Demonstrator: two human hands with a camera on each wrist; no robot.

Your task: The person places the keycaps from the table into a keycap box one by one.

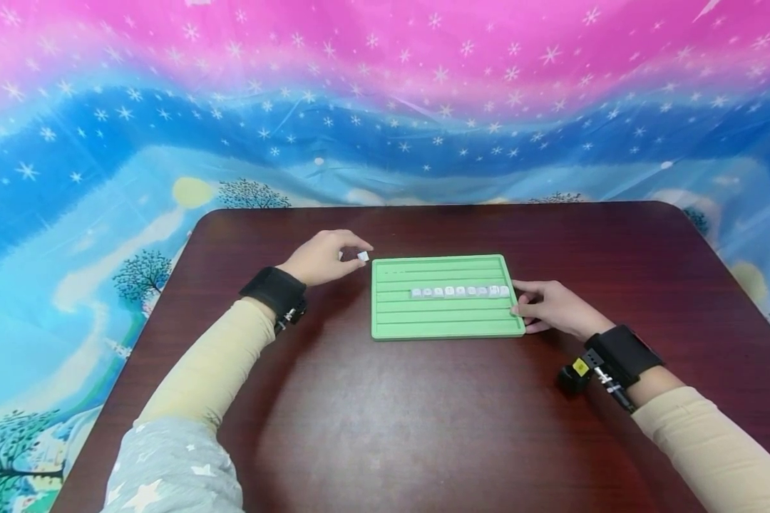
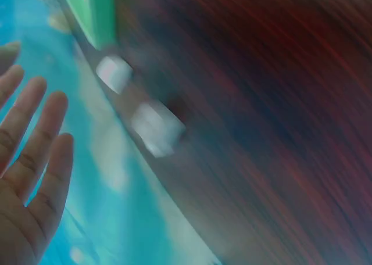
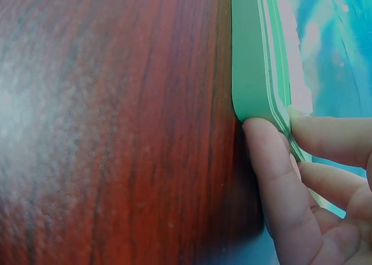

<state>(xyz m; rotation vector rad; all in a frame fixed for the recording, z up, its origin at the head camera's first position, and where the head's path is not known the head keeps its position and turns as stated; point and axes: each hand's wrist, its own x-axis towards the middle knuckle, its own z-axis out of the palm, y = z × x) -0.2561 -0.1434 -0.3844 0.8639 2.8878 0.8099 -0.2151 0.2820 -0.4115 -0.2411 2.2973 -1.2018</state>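
A light green ridged tray (image 1: 449, 331) lies on the table, with a row of small white blocks (image 1: 460, 291) along its middle; their faint markings are too small to read. At the tray's right end, my right hand (image 1: 555, 308) pinches the rim, the thumb over the top edge. The right wrist view shows the fingers at the tray's corner (image 3: 250, 96). My left hand (image 1: 326, 258) hovers left of the tray, its fingers extended. Close to its fingertips are two loose white blocks (image 2: 157, 128), which look blurred and apart from the fingers in the left wrist view.
A dark reddish-brown wooden table (image 1: 385, 427) carries everything; its far edge runs behind the tray. Beyond it hangs a pink and blue cloth (image 1: 385, 107) with snowflakes and trees. Each wrist wears a black strap (image 1: 273, 292) with a small device.
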